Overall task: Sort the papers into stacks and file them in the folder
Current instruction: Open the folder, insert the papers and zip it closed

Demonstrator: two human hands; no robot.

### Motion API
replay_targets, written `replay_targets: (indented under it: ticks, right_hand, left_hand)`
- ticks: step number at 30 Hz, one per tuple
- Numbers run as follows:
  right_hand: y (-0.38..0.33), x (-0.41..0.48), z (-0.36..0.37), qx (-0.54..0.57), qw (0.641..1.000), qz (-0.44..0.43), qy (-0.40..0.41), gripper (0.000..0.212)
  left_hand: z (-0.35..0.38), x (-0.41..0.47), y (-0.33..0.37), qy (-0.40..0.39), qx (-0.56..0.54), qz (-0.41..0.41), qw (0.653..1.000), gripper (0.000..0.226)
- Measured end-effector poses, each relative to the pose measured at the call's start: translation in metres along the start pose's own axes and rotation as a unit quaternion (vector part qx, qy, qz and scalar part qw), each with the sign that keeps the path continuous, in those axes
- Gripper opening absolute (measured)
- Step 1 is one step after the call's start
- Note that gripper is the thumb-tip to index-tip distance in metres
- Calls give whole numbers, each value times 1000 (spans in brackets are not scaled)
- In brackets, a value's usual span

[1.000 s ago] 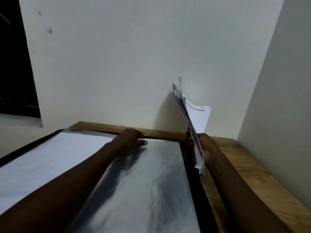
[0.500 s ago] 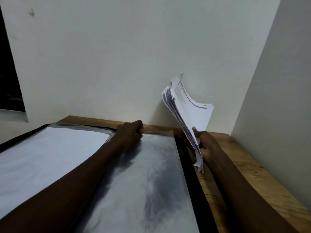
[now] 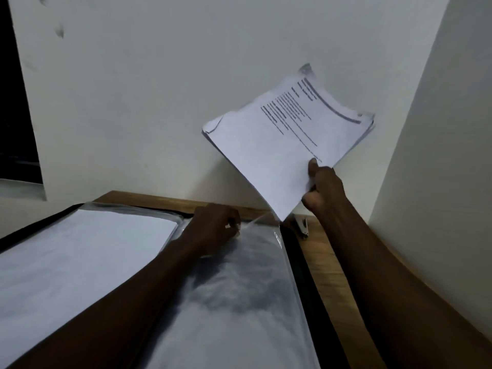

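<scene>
An open black folder [image 3: 302, 265] with clear plastic sleeves lies flat on the wooden table. Its left sleeve holds white paper [image 3: 80, 251]. The right sleeve [image 3: 239, 302] looks shiny and grey. My left hand [image 3: 213, 230] pinches the top edge of that right sleeve near its far end. My right hand [image 3: 323, 187] holds a stack of printed papers [image 3: 282, 139] in the air above the folder's far right corner, printed face toward me, gripped at the stack's lower right edge.
A small stapler [image 3: 302, 226] lies on the wooden table [image 3: 332, 278] just right of the folder's far corner. White walls close the back and the right side. A dark window [image 3: 13, 102] is at the far left.
My right hand has lifted the stack and turned it from edge-on to face-on. My left hand has curled from flat to pinching the sleeve's top edge.
</scene>
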State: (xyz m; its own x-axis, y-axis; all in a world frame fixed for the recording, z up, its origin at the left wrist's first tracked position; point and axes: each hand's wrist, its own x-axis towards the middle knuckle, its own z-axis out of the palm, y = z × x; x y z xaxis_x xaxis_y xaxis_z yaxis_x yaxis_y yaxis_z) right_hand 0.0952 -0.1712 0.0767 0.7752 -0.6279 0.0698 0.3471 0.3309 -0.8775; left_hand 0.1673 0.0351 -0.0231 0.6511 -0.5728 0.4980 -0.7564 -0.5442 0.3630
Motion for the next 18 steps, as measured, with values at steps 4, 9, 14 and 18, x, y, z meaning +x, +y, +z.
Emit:
replay_targets:
  ticks: [4, 9, 14, 18]
  right_hand:
    - [9, 16, 43, 35, 997, -58, -22, 36]
    - [39, 30, 73, -6, 994, -102, -50, 38]
    - [61, 47, 68, -91, 987, -122, -46, 42]
    - [73, 56, 51, -121, 985, -115, -47, 42]
  left_hand:
    - [2, 0, 0, -1, -7, 29, 1000, 15]
    - [2, 5, 1, -12, -26, 59, 998, 4]
    - [1, 8, -3, -23, -26, 48, 998, 3]
    - [-4, 8, -3, 12, -38, 46, 998, 3]
